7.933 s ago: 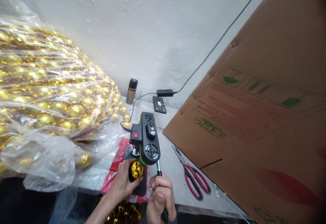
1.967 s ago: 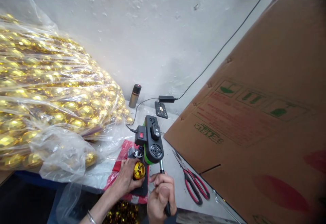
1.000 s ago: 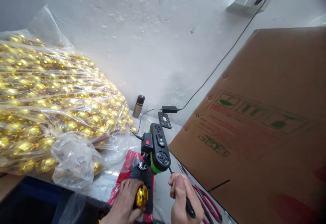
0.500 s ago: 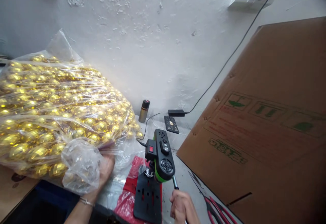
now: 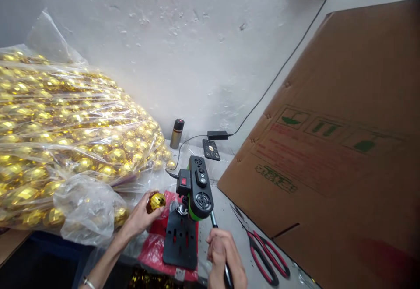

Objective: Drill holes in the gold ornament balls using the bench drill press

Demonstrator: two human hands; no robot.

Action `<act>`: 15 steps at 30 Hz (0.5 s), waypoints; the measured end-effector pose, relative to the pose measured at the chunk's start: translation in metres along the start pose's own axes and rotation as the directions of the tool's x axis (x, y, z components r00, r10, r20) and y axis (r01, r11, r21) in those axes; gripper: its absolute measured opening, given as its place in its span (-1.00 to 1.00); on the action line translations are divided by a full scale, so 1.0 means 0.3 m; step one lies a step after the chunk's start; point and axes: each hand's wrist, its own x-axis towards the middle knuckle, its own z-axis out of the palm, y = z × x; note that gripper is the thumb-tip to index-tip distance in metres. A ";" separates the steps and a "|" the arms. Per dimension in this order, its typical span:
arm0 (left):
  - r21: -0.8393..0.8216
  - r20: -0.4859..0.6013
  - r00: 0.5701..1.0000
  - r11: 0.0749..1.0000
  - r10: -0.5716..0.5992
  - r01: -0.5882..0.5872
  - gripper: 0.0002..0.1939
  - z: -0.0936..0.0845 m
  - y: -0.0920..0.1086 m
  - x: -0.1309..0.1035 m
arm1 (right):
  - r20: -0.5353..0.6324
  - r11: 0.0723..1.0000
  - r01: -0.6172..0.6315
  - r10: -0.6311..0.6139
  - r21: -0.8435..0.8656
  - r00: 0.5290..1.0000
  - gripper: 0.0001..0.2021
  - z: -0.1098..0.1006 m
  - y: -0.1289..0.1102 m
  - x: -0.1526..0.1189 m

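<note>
A faceted gold ball [image 5: 156,202] is held in my left hand [image 5: 143,213], just left of the small black machine [image 5: 201,190]. My right hand [image 5: 223,256] is wrapped round the machine's lever [image 5: 227,276], right of its base plate [image 5: 180,245]. The base plate rests on red plastic [image 5: 152,249]. Many more gold balls fill a large clear plastic bag [image 5: 72,122] on the left, with its crumpled part [image 5: 87,208] near my left forearm.
Scissors with red and black handles [image 5: 267,254] lie right of my right hand, beside a big cardboard box [image 5: 328,149]. Behind the machine are a phone [image 5: 211,149], a power adapter [image 5: 218,135] with its cable, and a small bottle [image 5: 177,134].
My left hand has come out from the bag and moved right, now with a gold ball in it. My right hand stays on the lever. The whole view has shifted slightly.
</note>
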 end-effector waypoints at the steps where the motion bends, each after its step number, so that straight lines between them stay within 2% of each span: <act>1: -0.105 0.027 0.999 0.994 0.039 -0.036 -0.45 0.025 0.006 -0.024 | 0.014 1.000 0.020 -0.020 -0.004 1.000 -0.64 -0.006 0.002 0.007; 3: -0.210 0.089 0.993 0.976 0.077 -0.057 -0.44 0.072 0.019 -0.070 | 0.058 0.996 0.089 -0.087 -0.028 0.994 -0.66 -0.022 0.013 0.025; 7: -0.157 0.196 0.979 0.987 0.058 -0.027 -0.40 0.135 0.051 -0.125 | 0.178 0.957 0.284 -0.271 -0.053 0.946 -0.69 -0.055 0.039 0.059; 12: -0.014 0.268 0.949 0.985 0.169 -0.172 -0.47 0.156 0.094 -0.131 | 0.182 0.946 0.316 -0.298 -0.078 0.937 -0.70 -0.058 0.042 0.063; 15: 0.073 0.316 0.935 0.978 0.161 -0.193 -0.54 0.160 0.121 -0.118 | 0.166 0.942 0.327 -0.312 -0.072 0.936 -0.70 -0.053 0.040 0.058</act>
